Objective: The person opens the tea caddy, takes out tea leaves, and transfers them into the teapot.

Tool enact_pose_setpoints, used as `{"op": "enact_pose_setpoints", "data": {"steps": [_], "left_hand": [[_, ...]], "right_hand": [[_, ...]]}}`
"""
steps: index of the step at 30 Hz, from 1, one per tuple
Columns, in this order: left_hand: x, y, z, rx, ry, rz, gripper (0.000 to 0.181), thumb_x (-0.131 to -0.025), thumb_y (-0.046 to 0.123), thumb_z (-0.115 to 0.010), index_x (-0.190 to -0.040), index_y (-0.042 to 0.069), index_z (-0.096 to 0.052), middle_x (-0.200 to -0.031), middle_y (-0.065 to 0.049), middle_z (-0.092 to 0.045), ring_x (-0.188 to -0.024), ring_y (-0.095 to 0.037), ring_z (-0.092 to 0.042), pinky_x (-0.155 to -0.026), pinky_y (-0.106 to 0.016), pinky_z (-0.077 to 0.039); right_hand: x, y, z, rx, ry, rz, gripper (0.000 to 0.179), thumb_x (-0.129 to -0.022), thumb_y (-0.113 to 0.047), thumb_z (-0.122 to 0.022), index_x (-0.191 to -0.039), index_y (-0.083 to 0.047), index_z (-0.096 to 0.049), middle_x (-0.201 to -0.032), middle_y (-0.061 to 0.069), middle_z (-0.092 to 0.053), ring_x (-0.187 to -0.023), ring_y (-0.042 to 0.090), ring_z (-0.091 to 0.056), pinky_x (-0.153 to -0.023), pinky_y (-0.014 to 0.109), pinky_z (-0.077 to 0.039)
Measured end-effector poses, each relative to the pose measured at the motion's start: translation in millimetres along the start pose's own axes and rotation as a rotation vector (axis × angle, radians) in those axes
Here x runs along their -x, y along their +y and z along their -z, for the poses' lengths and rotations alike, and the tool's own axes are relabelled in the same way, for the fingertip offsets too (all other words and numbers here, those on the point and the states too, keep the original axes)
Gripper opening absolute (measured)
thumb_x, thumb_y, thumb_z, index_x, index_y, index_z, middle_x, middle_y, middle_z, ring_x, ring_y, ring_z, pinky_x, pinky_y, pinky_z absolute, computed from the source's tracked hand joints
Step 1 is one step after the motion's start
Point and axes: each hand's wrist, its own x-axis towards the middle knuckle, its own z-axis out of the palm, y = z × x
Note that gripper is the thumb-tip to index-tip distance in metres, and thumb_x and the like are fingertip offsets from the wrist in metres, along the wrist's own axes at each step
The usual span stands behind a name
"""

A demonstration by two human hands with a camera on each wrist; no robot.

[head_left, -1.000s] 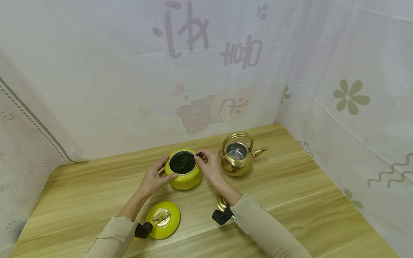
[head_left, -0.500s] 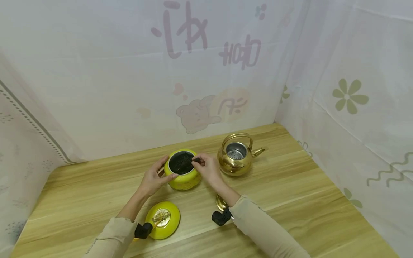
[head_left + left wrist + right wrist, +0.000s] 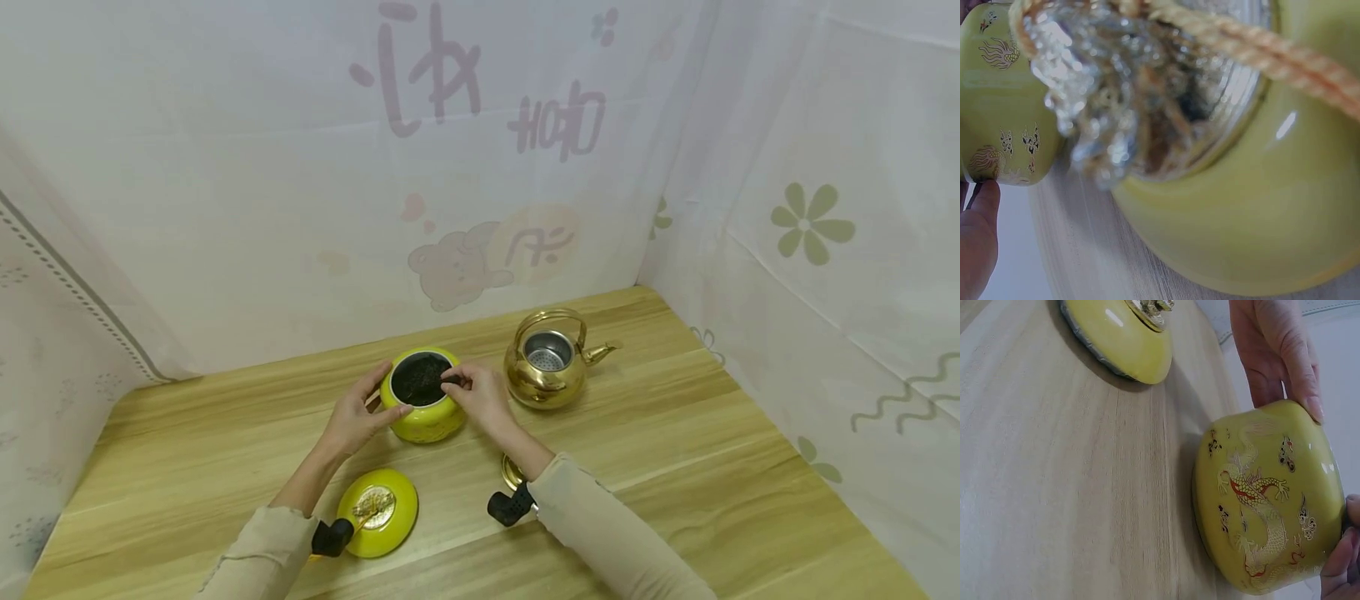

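Observation:
A yellow round jar (image 3: 426, 425) with a white rim stands on the table, dark leafy stuff (image 3: 417, 377) inside it. Gold and red dragon figures decorate its wall in the right wrist view. My left hand (image 3: 357, 417) grips the jar's left side, thumb at the front near the rim, fingers behind. Over the rim's right edge, my right hand (image 3: 480, 398) pinches a small dark thing (image 3: 452, 381), perhaps a scoop handle; its lower part blends into the dark contents. In the right wrist view only fingertips (image 3: 1340, 556) of this hand show.
Right of the jar stands a gold teapot (image 3: 546, 385), lidless, with a perforated strainer (image 3: 547, 354) in its mouth. The yellow lid (image 3: 401, 515) with a gold knob lies near my left forearm. A gold lid (image 3: 513, 472) is partly hidden by my right wrist.
My right hand has shifted slightly left and down at the jar's mouth, carrying the dark thing with it. My left hand stays on the jar.

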Motion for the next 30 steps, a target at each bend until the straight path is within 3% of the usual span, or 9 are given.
{"op": "enact_pose_setpoints", "data": {"steps": [7,18,27,30], "left_hand": [[0.6,-1.7,-0.3,-0.005,0.006,-0.009,0.079,-0.083,0.01,-0.071,-0.146,-0.004,-0.025,-0.152,-0.022,-0.023,-0.14,-0.036,-0.024,-0.107,-0.036,-0.031],[0.1,-0.2,0.5,-0.015,0.007,-0.011,0.079,-0.084,0.011,-0.071,-0.146,-0.003,-0.025,-0.152,-0.021,-0.024,-0.14,-0.036,-0.024,-0.107,-0.037,-0.032],[-0.2,-0.7,0.5,-0.016,0.005,-0.006,0.079,-0.084,0.012,-0.071,-0.146,-0.003,-0.025,-0.152,-0.021,-0.024,-0.14,-0.036,-0.024,-0.107,-0.036,-0.032],[-0.3,-0.5,0.7,-0.012,0.007,-0.006,0.079,-0.083,0.011,-0.071,-0.146,-0.003,-0.025,-0.152,-0.021,-0.023,-0.14,-0.036,-0.024,-0.107,-0.036,-0.032]], "right_hand": [[3.0,1.6,-3.9,-0.045,0.031,-0.036,0.012,-0.083,-0.008,-0.07,-0.093,-0.002,-0.074,-0.076,0.007,-0.067,-0.061,0.004,-0.048,-0.053,0.015,-0.041],[5.1,4.9,-5.4,-0.227,0.066,-0.211,0.014,-0.086,-0.013,-0.069,-0.097,-0.006,-0.073,-0.09,0.008,-0.07,-0.068,0.005,-0.052,-0.056,0.015,-0.043],[8.0,7.2,-1.8,-0.339,0.099,-0.242,0.015,-0.085,-0.01,-0.068,-0.098,-0.003,-0.072,-0.089,0.012,-0.07,-0.071,0.006,-0.055,-0.058,0.018,-0.046],[8.0,7.7,-0.3,-0.368,0.102,-0.262,0.016,-0.086,-0.01,-0.068,-0.099,0.0,-0.072,-0.089,0.014,-0.069,-0.069,0.007,-0.054,-0.057,0.026,-0.051]]}}
